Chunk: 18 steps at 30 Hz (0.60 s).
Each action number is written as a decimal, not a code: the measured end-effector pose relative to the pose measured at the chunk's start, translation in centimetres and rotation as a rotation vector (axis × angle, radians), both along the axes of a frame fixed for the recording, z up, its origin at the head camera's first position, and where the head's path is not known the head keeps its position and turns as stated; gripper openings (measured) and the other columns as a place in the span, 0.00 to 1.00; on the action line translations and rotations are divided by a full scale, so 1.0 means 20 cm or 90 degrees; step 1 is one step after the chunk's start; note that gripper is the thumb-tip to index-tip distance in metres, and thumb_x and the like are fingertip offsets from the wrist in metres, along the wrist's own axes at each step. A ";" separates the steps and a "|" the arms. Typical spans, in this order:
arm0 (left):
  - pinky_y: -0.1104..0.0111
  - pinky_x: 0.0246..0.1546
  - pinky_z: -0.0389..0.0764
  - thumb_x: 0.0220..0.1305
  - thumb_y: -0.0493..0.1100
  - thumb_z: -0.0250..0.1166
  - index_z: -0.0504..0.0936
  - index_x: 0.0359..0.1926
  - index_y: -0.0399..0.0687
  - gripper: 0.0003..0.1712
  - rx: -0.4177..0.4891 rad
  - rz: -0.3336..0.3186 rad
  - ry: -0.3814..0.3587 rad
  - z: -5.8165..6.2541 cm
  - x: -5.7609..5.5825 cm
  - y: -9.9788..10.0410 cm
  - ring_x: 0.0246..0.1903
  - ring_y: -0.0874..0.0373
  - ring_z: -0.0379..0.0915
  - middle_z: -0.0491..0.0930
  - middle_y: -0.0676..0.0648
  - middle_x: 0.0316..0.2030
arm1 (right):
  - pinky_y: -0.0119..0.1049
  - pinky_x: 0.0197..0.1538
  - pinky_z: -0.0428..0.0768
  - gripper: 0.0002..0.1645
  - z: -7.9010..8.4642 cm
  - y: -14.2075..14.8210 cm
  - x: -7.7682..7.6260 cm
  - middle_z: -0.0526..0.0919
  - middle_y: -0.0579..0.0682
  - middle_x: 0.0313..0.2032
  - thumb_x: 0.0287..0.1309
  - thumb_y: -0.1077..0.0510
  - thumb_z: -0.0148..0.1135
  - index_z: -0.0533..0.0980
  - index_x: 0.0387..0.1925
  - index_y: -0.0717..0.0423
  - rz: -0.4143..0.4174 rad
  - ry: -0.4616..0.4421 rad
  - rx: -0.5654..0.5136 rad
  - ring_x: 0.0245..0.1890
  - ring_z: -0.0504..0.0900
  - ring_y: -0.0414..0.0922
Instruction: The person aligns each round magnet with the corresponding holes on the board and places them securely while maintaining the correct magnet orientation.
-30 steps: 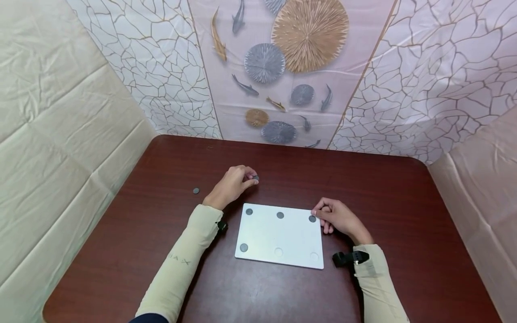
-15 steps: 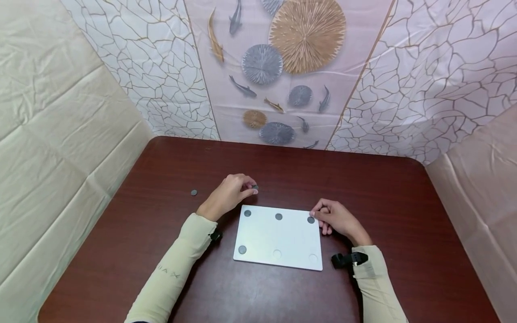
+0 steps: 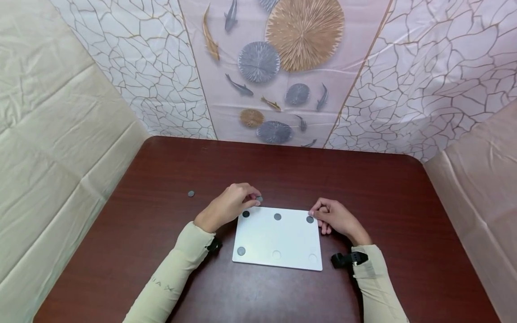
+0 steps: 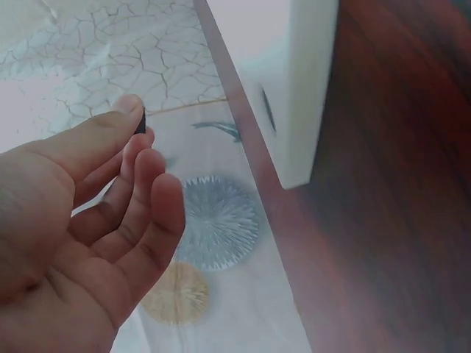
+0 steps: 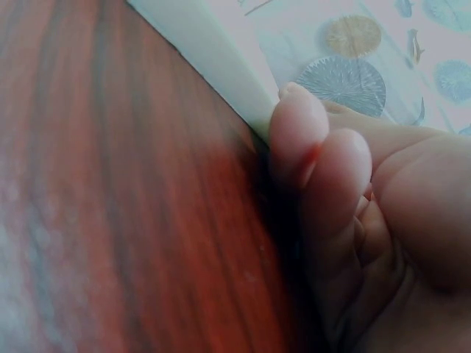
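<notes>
Between thumb and fingers, my left hand (image 3: 232, 204) pinches a small dark grey disc (image 3: 259, 198), also visible as a thin dark edge (image 4: 140, 123) in the left wrist view. This hand is close over the far left edge of a white rectangular board (image 3: 278, 237). My right hand (image 3: 337, 216) grips the board's far right corner with thumb and fingertips. Three dark discs lie along the board's far side: left (image 3: 246, 214), middle (image 3: 277, 217) and right (image 3: 310, 220). Another disc (image 3: 241, 251) is at the near left. Two bare round recesses show at near middle (image 3: 276, 255) and near right (image 3: 313, 258).
One more grey disc (image 3: 191, 194) lies on the dark red table (image 3: 161, 170), left of my left hand. Patterned cloth (image 3: 299, 112) hangs behind the table, and pale cloth (image 3: 52, 179) rises along its left side. Each wrist carries a black strap (image 3: 351, 259).
My left hand has come nearer with its disc, from beyond the board to its far left edge. The right hand stays at the corner. The head view has shifted slightly.
</notes>
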<state>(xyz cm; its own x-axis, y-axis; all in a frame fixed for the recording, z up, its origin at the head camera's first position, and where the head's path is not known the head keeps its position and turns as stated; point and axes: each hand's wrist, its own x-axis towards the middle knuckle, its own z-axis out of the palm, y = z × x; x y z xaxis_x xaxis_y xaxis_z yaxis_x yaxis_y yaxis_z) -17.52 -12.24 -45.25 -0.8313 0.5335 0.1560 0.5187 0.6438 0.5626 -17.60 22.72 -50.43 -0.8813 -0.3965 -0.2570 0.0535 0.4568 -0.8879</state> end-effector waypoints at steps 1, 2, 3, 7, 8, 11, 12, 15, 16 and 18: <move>0.74 0.36 0.81 0.70 0.40 0.72 0.89 0.50 0.42 0.10 -0.005 -0.005 -0.005 0.00 0.01 0.00 0.37 0.64 0.80 0.85 0.50 0.41 | 0.35 0.20 0.80 0.10 0.00 0.00 0.00 0.78 0.54 0.20 0.76 0.60 0.62 0.78 0.46 0.66 -0.001 -0.001 0.000 0.15 0.80 0.45; 0.74 0.36 0.81 0.71 0.40 0.72 0.89 0.50 0.42 0.10 -0.007 -0.010 -0.011 0.00 0.01 0.01 0.37 0.63 0.80 0.85 0.50 0.42 | 0.35 0.20 0.80 0.10 0.00 0.00 0.00 0.78 0.54 0.20 0.76 0.60 0.62 0.78 0.46 0.66 -0.001 -0.001 0.001 0.15 0.80 0.45; 0.74 0.36 0.81 0.71 0.40 0.72 0.89 0.51 0.43 0.10 -0.010 -0.014 -0.015 0.00 0.01 0.01 0.37 0.63 0.80 0.85 0.50 0.42 | 0.35 0.20 0.80 0.10 0.00 -0.01 0.00 0.78 0.54 0.20 0.76 0.60 0.63 0.78 0.46 0.66 -0.001 0.000 0.001 0.15 0.80 0.45; 0.73 0.37 0.81 0.70 0.40 0.72 0.89 0.51 0.43 0.11 -0.022 -0.032 -0.024 0.00 0.03 0.01 0.38 0.62 0.80 0.86 0.50 0.42 | 0.35 0.20 0.80 0.10 0.00 -0.01 0.00 0.78 0.55 0.21 0.76 0.59 0.63 0.77 0.46 0.66 0.001 0.002 -0.002 0.15 0.81 0.46; 0.73 0.37 0.81 0.70 0.40 0.73 0.89 0.50 0.43 0.11 -0.025 -0.036 -0.025 0.00 0.03 0.01 0.38 0.62 0.80 0.86 0.50 0.42 | 0.35 0.20 0.80 0.10 0.00 -0.01 0.00 0.78 0.55 0.21 0.76 0.59 0.63 0.77 0.46 0.66 0.003 0.003 -0.003 0.15 0.81 0.46; 0.72 0.40 0.81 0.69 0.40 0.74 0.90 0.49 0.43 0.10 -0.028 -0.055 -0.024 -0.01 0.03 0.01 0.38 0.63 0.80 0.87 0.51 0.41 | 0.35 0.21 0.80 0.11 0.00 -0.01 0.00 0.78 0.55 0.21 0.76 0.59 0.63 0.77 0.46 0.66 0.009 0.003 -0.003 0.15 0.81 0.46; 0.72 0.41 0.82 0.69 0.40 0.74 0.90 0.48 0.43 0.10 -0.027 -0.064 -0.023 -0.02 0.03 0.01 0.39 0.63 0.81 0.87 0.51 0.41 | 0.35 0.20 0.80 0.11 0.01 -0.01 0.00 0.78 0.55 0.21 0.76 0.59 0.63 0.77 0.46 0.66 0.008 0.003 -0.002 0.15 0.81 0.46; 0.70 0.42 0.83 0.69 0.40 0.74 0.90 0.48 0.43 0.09 -0.018 -0.097 -0.021 -0.02 0.03 0.02 0.39 0.62 0.81 0.88 0.50 0.42 | 0.35 0.20 0.80 0.10 0.01 -0.01 0.00 0.78 0.54 0.20 0.75 0.60 0.63 0.77 0.45 0.66 0.002 0.002 0.002 0.15 0.80 0.45; 0.69 0.42 0.84 0.69 0.41 0.74 0.90 0.48 0.43 0.09 -0.016 -0.107 -0.022 -0.02 0.03 0.02 0.40 0.62 0.82 0.88 0.50 0.43 | 0.35 0.20 0.80 0.10 0.00 -0.01 0.00 0.78 0.54 0.20 0.75 0.60 0.63 0.77 0.45 0.66 -0.001 0.002 0.002 0.15 0.80 0.45; 0.69 0.42 0.84 0.68 0.41 0.74 0.90 0.47 0.43 0.09 -0.018 -0.122 -0.022 -0.02 0.04 0.03 0.41 0.63 0.83 0.89 0.50 0.44 | 0.35 0.20 0.80 0.10 0.00 -0.01 0.00 0.78 0.54 0.20 0.75 0.60 0.63 0.77 0.45 0.66 -0.003 0.001 0.004 0.14 0.80 0.44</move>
